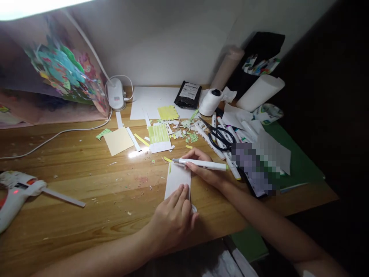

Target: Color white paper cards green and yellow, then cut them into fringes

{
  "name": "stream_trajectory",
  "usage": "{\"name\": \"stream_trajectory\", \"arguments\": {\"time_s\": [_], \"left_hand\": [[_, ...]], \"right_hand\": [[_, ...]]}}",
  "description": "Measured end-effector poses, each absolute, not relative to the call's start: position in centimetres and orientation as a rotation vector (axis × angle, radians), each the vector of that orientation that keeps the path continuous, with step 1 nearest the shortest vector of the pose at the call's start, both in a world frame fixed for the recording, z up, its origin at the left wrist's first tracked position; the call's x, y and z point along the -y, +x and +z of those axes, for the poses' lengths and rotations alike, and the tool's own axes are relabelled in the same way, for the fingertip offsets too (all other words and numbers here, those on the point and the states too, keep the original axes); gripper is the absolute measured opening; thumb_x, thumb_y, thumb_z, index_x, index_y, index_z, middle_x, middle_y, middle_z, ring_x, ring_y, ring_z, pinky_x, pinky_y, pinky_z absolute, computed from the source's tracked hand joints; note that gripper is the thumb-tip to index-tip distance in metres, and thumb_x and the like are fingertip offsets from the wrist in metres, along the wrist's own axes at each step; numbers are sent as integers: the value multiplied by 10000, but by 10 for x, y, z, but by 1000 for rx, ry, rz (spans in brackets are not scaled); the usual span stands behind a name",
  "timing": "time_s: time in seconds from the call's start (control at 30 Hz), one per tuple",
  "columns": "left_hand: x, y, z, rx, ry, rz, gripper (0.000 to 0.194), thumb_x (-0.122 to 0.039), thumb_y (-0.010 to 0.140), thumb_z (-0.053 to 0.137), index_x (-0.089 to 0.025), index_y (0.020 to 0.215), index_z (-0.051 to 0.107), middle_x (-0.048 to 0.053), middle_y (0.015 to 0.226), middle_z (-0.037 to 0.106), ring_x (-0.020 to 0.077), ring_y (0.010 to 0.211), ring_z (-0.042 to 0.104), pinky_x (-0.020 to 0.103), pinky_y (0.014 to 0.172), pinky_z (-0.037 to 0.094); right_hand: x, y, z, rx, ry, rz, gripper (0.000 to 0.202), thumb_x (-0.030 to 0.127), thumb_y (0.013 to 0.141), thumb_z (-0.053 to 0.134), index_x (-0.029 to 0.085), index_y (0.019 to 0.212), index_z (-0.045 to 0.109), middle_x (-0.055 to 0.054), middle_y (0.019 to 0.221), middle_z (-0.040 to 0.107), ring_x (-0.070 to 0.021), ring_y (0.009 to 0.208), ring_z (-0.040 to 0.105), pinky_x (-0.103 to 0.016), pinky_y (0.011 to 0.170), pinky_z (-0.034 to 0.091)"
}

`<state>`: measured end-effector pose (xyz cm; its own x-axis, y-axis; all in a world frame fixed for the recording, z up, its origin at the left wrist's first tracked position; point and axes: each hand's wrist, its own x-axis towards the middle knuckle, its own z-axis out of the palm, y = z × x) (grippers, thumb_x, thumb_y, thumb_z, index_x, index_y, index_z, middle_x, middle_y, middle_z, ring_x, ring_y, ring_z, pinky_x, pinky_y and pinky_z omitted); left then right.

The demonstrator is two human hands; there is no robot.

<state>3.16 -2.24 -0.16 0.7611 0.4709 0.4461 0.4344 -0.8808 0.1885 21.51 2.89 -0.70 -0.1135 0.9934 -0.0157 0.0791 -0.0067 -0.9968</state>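
Note:
A white paper strip (176, 179) lies on the wooden desk (86, 181) in front of me. My left hand (173, 221) presses flat on its near end. My right hand (203, 169) grips a white marker (207, 165) with a green cap end. The marker lies nearly level, its tip at the strip's far left corner, where a short green mark shows.
Black scissors (220, 137), several markers (236, 132) and paper scraps (181, 130) lie behind the strip. A green-coloured card (159, 137) and a cream square (118, 141) sit further left. A glue gun (17, 192) rests at the left edge. A tape roll (211, 102) and a lamp base (115, 94) stand at the back.

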Motion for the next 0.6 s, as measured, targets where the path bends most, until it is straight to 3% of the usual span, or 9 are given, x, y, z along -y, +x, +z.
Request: {"name": "stream_trajectory", "arguments": {"time_s": [0.13,0.6], "left_hand": [[22,32,-2,-744,2837,761,296,-214,900,373,-38,925,610,207,1103,641,260,1074,599,312,866,530],[26,36,-6,-766,2859,792,311,-243,908,366,-68,812,604,226,1082,643,278,1064,603,322,852,542]], "right_hand": [[-23,215,-10,1417,-1243,1246,202,356,779,616,187,839,525,-14,802,576,-134,679,525,-226,568,406],[-21,216,-14,1526,-1321,1161,164,337,799,588,191,842,526,-13,816,583,-138,677,520,-239,577,403]]}}
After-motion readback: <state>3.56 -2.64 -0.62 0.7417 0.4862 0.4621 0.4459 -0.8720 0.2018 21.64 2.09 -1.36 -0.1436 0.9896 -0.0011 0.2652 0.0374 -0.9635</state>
